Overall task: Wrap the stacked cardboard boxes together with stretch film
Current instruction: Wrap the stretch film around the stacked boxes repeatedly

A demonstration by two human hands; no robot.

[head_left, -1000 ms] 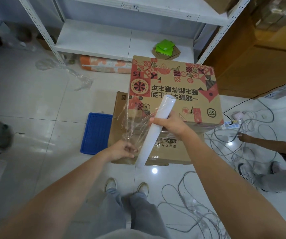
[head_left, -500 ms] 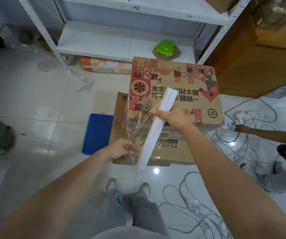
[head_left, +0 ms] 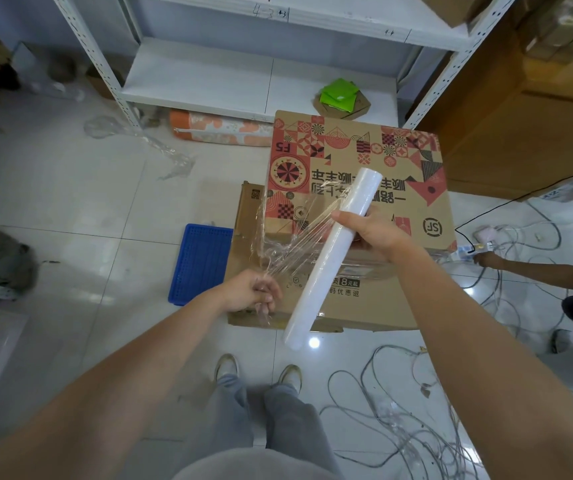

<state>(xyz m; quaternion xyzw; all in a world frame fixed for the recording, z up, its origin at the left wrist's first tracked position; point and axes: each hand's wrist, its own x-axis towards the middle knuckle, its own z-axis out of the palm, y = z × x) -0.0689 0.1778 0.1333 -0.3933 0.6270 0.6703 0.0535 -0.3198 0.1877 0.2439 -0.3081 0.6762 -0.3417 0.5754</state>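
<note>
Two stacked cardboard boxes on the tiled floor point(head_left: 70, 188), in front of the white shelf rack point(head_left: 243, 77): patterned box point(head_left: 354, 157) on top, plain brown box point(head_left: 364, 306) beneath. Right hand point(head_left: 378, 233) grips the white stretch film roll point(head_left: 330, 258) near its upper half, fingers curled round it; roll tilted, held above the boxes. Left hand point(head_left: 250, 294) pinches the gathered loose end of clear film point(head_left: 299, 233), which fans out to the roll. Blue tray point(head_left: 198, 265) on the floor just left of the boxes. Tangled cables point(head_left: 416, 427) to the right.
</note>
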